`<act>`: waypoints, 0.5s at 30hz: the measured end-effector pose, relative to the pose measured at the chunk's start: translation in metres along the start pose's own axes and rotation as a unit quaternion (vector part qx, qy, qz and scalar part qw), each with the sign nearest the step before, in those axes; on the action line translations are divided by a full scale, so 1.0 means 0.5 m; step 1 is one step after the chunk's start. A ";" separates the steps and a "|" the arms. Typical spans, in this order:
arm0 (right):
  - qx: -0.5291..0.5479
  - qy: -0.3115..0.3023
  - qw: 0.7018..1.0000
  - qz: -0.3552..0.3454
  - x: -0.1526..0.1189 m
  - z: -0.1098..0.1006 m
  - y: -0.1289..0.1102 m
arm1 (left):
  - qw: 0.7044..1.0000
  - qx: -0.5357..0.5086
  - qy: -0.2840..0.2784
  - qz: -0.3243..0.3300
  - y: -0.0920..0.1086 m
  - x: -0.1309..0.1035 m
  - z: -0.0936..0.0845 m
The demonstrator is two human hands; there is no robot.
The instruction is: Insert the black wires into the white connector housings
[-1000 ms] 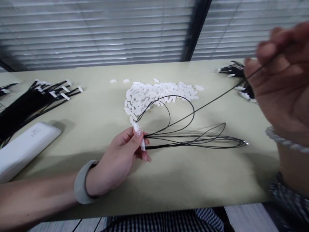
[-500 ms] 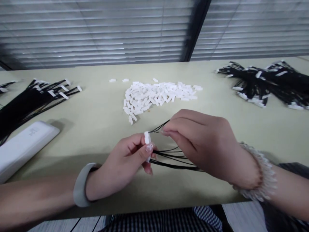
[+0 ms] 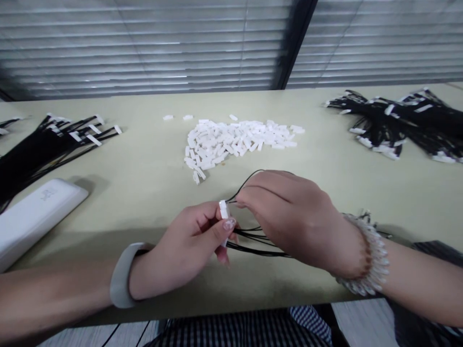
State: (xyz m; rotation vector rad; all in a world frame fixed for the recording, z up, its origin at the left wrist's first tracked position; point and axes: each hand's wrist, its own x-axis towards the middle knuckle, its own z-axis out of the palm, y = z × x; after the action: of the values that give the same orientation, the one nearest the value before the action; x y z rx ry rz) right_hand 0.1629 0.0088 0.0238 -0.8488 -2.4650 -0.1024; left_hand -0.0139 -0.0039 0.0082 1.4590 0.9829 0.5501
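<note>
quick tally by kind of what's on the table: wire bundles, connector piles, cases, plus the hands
black wire bundles lying on the table: 2, left and right
pile of loose white connectors: 1
white case: 1
hands: 2, left hand holding a white connector, right hand at its wires
total: 6

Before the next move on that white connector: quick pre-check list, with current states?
1. White connector pinched in the left hand: ok, thumb and fingers hold it upright.
2. Right hand on a black wire at the connector's top: ok, fingertips are right beside it.
3. Wire tip seated in the connector: cannot tell, the fingertips hide the joint.
4. Other black wires run clear from the connector's lower end: ok, they trail under the right hand, though their far ends are hidden.
5. Pile of white connectors apart from both hands: ok.
6. White case clear of the left forearm: ok.
</note>
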 end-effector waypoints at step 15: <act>-0.036 0.068 0.983 -0.169 0.001 0.004 0.024 | 0.984 -0.141 -0.103 -0.037 -0.003 0.006 -0.021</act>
State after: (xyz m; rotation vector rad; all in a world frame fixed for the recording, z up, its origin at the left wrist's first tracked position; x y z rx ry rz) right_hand 0.1688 0.0194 0.0213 -0.4276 -2.4640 -0.3605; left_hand -0.0211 0.0041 0.0077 1.1954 0.7588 0.4535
